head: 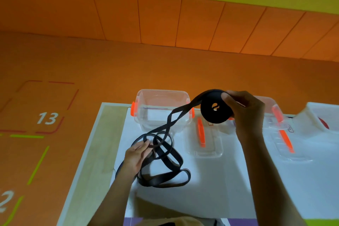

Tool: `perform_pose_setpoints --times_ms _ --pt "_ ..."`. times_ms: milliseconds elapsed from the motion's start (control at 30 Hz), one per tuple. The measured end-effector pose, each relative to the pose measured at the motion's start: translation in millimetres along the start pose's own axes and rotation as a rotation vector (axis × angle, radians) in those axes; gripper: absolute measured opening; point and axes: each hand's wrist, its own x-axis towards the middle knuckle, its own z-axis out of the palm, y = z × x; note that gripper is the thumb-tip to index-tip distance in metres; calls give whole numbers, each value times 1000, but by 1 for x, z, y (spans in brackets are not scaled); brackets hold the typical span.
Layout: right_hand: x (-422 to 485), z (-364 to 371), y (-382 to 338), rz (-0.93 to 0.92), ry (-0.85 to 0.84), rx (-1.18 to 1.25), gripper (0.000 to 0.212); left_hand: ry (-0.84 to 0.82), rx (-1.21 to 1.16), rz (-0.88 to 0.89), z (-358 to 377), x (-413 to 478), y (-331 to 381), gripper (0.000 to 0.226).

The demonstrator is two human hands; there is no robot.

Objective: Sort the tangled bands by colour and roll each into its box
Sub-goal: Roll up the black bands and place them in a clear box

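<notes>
Black band [176,113] slants down-left from right hand [245,113], gripping roll [216,111], to pinching left hand [136,156].

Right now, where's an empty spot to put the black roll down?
Bare white cloth lies between the loose band loops and the right forearm, nearer than the small lid. The wooden strip left of the cloth is bare. The back row of box and lids is crowded.
</notes>
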Motion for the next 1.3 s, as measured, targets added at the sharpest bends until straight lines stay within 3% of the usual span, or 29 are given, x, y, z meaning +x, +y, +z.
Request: perform_pose_setpoints --times_ms 167,333,400,567,667,800,900,1067,1200,1300 --pt "11 -2 22 44 39 -37 17 -251 -51 -53 -51 -9 22 18" --pt "12 5 38 95 48 -30 15 -393 -109 -21 -78 -19 37 17" --pt "11 8 42 89 38 -46 14 -383 -105 26 -85 -19 40 12" --pt "8 14 48 68 11 -43 16 -116 36 203 -89 -14 41 30" --pt "7 17 50 47 8 -76 15 -51 57 230 -90 -14 41 41" --pt "5 18 51 12 5 -104 15 -81 28 233 -89 -18 44 44" --pt "4 20 53 29 8 -97 14 -147 -96 174 -90 -21 43 29" --pt "1 21 53 40 -2 -67 18 -252 -259 72 -92 -28 40 38" --pt "-2 22 41 -48 -100 16 18 -230 22 67 -94 -26 39 29" --pt "-5 25 23 -44 -192 124 19 -184 235 42 -85 -26 40 36"
